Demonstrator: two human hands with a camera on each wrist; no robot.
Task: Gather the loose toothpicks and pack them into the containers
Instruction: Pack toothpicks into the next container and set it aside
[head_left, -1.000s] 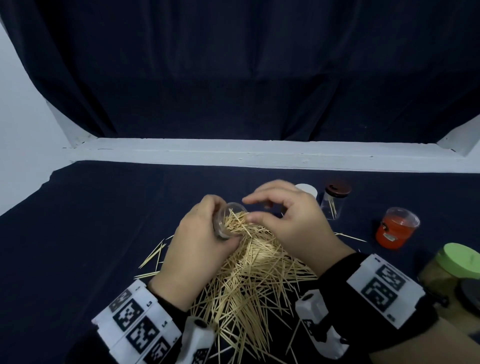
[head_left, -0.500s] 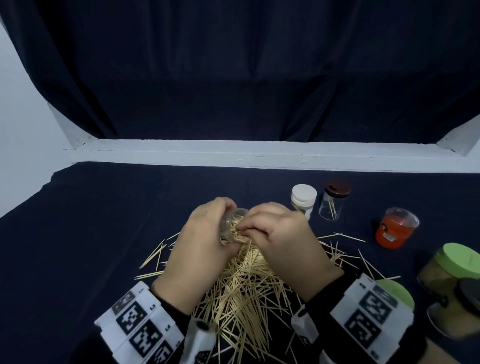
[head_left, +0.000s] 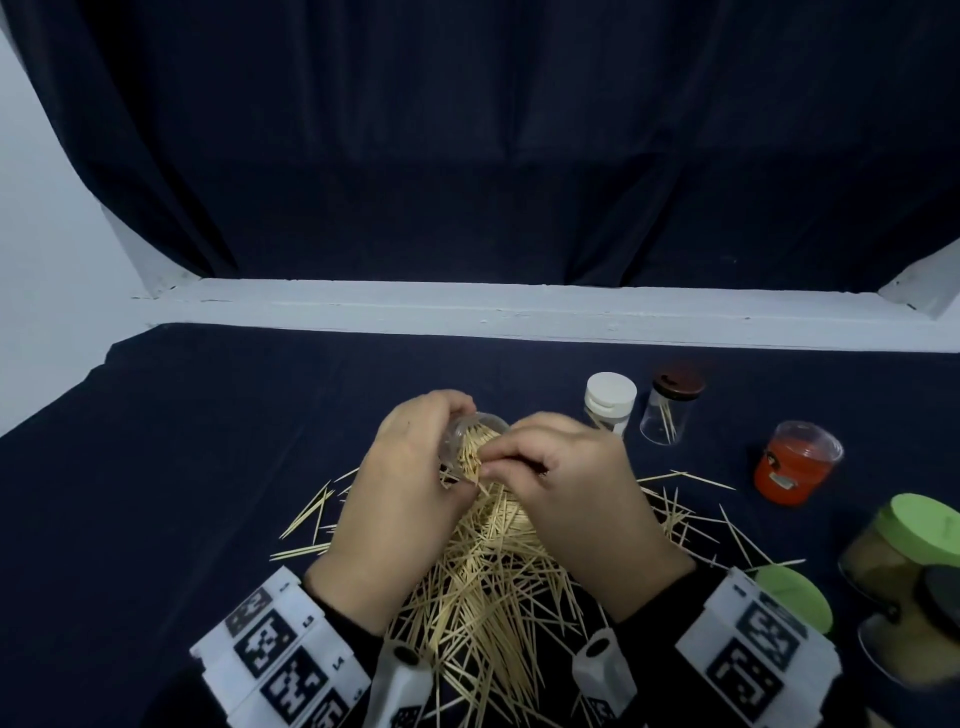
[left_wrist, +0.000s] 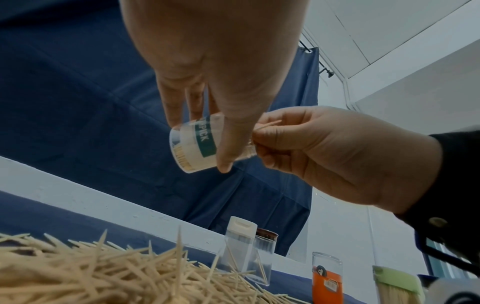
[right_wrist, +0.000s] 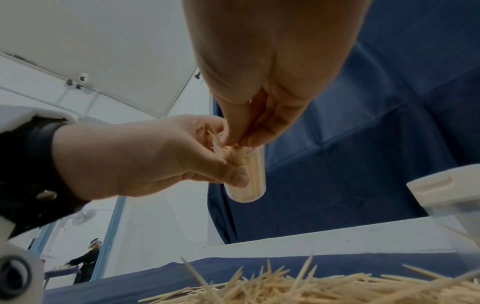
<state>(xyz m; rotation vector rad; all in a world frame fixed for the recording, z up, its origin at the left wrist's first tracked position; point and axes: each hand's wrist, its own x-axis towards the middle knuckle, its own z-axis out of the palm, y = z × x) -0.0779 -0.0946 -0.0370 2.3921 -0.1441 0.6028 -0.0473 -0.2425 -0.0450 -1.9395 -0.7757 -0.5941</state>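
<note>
Toothpicks (head_left: 483, 571) go in tip first: the left hand (head_left: 400, 499) grips the jar (left_wrist: 194, 144) steady, tilted toward 3 o'clock, while the right hand (head_left: 576, 499) pinches a few, pushing gently.

the clear container (left_wrist: 200, 144) at the centre of the left wrist view carries a green band with white letters reading "pick"; its first letters are hidden. in the head view, lower left, the white wrist band (head_left: 283, 657) shows "l3" and "l4".
</note>
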